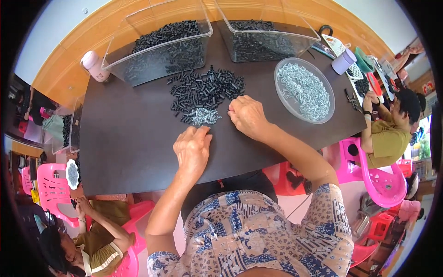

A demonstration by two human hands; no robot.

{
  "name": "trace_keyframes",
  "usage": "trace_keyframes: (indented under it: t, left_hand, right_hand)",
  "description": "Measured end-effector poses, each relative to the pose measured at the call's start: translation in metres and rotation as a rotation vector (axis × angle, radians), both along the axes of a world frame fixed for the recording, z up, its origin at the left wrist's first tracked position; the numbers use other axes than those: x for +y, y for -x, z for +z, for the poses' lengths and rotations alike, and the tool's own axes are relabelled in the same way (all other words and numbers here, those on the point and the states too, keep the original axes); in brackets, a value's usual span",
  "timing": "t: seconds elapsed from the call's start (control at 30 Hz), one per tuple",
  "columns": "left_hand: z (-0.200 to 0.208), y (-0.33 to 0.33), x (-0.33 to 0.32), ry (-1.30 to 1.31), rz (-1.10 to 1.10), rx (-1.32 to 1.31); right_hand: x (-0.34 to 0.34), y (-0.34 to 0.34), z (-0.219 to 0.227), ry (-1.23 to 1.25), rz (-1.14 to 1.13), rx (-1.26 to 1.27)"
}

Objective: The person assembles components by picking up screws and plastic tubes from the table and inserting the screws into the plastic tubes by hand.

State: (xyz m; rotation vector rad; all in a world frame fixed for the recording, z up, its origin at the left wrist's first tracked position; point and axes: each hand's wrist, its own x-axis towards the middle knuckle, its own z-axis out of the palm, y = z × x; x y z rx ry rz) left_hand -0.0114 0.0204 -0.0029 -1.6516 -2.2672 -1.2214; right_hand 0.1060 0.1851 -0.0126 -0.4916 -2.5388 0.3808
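On the dark table lies a heap of small black plastic tubes (203, 90), with a little pile of silver screws (204, 116) at its near edge. My left hand (192, 150) is just in front of the screws, its fingers curled and the thumb side towards the pile. My right hand (247, 116) rests beside the heap's right edge, fingers bent together. What either hand pinches, if anything, is hidden behind the knuckles. Further right stands a round clear tub (305, 90) full of silver screws.
Two clear plastic bins (161, 51) (267, 44) of black tubes stand along the far edge. A pink bottle (95, 67) is at the far left, a lilac cup (344, 61) at the far right. Co-workers sit left (99, 231) and right (392, 134), among pink chairs (387, 184).
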Motion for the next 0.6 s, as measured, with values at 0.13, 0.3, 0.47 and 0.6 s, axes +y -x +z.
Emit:
trace_keyframes:
  t: [0.13,0.3,0.47,0.6]
  left_hand:
    - [-0.003,0.003,0.011,0.065,-0.001,0.085]
    - [-0.008,0.005,0.016,0.102,-0.011,0.174]
    - [-0.007,0.004,0.014,0.081,-0.003,0.11]
    - [0.002,-0.006,0.013,0.027,-0.001,-0.033]
  right_hand:
    - [-0.001,0.0,-0.002,-0.039,-0.013,-0.007]
    - [-0.004,0.0,-0.002,-0.113,-0.03,-0.011]
    - [-0.017,-0.007,0.005,-0.098,-0.006,0.152]
    - [-0.037,-0.01,0.015,0.49,0.064,0.168]
